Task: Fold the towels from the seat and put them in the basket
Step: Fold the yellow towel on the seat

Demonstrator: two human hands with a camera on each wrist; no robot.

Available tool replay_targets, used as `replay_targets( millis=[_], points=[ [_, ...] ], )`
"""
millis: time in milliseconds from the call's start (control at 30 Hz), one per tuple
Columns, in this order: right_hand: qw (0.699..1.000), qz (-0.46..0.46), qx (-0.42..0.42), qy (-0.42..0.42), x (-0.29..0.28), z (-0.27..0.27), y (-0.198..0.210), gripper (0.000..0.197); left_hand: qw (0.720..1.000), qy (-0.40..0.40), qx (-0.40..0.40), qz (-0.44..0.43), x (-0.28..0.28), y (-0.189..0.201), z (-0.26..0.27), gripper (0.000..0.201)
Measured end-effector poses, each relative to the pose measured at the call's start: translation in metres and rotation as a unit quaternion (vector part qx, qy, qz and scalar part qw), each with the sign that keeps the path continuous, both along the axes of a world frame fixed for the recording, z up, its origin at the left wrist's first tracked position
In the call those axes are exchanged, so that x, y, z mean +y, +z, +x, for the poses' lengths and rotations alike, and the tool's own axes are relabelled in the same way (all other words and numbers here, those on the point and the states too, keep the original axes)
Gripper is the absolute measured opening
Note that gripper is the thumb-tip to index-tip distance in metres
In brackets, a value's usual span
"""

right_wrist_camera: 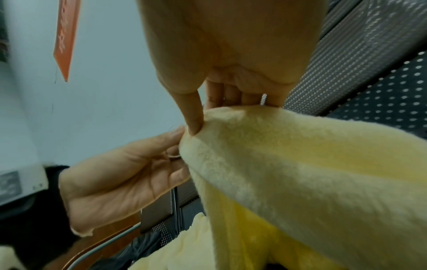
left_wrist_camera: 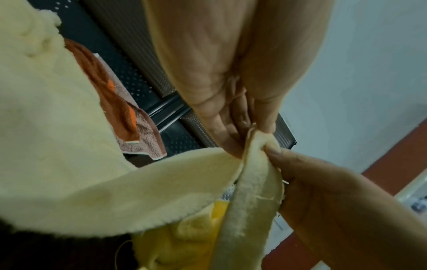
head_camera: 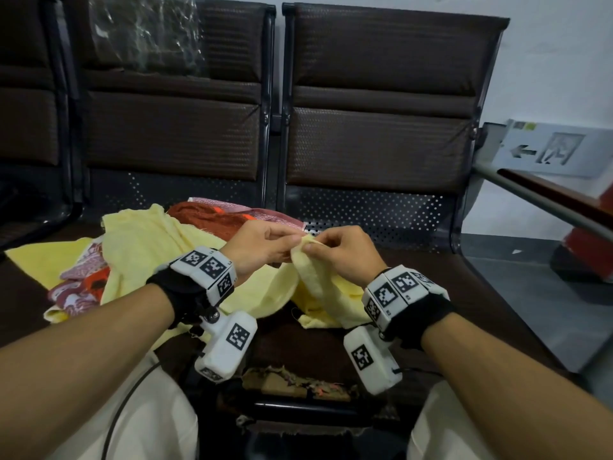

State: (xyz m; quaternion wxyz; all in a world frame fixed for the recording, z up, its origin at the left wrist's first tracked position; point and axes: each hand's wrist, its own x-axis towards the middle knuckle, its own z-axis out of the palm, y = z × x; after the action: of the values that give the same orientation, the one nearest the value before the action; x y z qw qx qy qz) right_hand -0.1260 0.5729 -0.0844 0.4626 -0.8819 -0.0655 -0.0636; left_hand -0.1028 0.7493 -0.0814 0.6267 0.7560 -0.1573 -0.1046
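On the dark seat [head_camera: 447, 293], both hands, left hand [head_camera: 262, 247] and right hand [head_camera: 341, 252], pinch one corner of the yellow towel [head_camera: 318, 283] at 12 o'clock; probably it slips or drags the pile [head_camera: 99, 277] at 9 o'clock.

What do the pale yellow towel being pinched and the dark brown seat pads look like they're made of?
The pale yellow fluffy towel, pinched by the left hand and right hand, looks like soft terry or fleece: a fuzzy, matte nap. The dark brown seat pads look like textured faux leather or vinyl, with an embossed weave and a slight sheen.
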Motion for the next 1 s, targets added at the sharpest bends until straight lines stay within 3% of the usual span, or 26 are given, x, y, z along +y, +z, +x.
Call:
replay_targets(
  millis=[167, 267, 433, 567, 700, 833, 1000],
  points=[
    [1.000, 0.000, 0.008, 0.007, -0.006, 0.000, 0.005, 0.016, 0.999, 0.039, -0.030, 0.011, -0.004, 0.004, -0.002, 0.023],
    [0.994, -0.103, -0.022, 0.037, -0.013, -0.001, 0.006, 0.025, 0.996, 0.061, 0.025, -0.060, -0.004, 0.008, -0.002, 0.028],
    [0.955, -0.277, -0.007, 0.104, -0.029, -0.002, 0.003, 0.041, 0.971, 0.159, 0.094, -0.151, -0.001, 0.019, 0.005, 0.027],
    [0.912, -0.389, 0.063, 0.113, -0.054, -0.004, -0.003, 0.047, 0.963, 0.243, 0.069, -0.097, 0.016, 0.027, 0.014, 0.019],
    [0.867, -0.490, 0.068, 0.059, -0.074, -0.007, -0.003, 0.048, 0.957, 0.282, 0.050, -0.036, 0.038, 0.030, 0.020, 0.036],
    [0.856, -0.512, 0.073, -0.010, -0.081, -0.013, 0.002, 0.049, 0.952, 0.304, 0.041, -0.009, 0.053, 0.031, 0.019, 0.032],
    [0.831, -0.525, 0.186, -0.015, -0.083, -0.023, 0.001, 0.037, 0.961, 0.272, 0.031, -0.020, 0.056, 0.030, 0.010, 0.020]
  ],
)
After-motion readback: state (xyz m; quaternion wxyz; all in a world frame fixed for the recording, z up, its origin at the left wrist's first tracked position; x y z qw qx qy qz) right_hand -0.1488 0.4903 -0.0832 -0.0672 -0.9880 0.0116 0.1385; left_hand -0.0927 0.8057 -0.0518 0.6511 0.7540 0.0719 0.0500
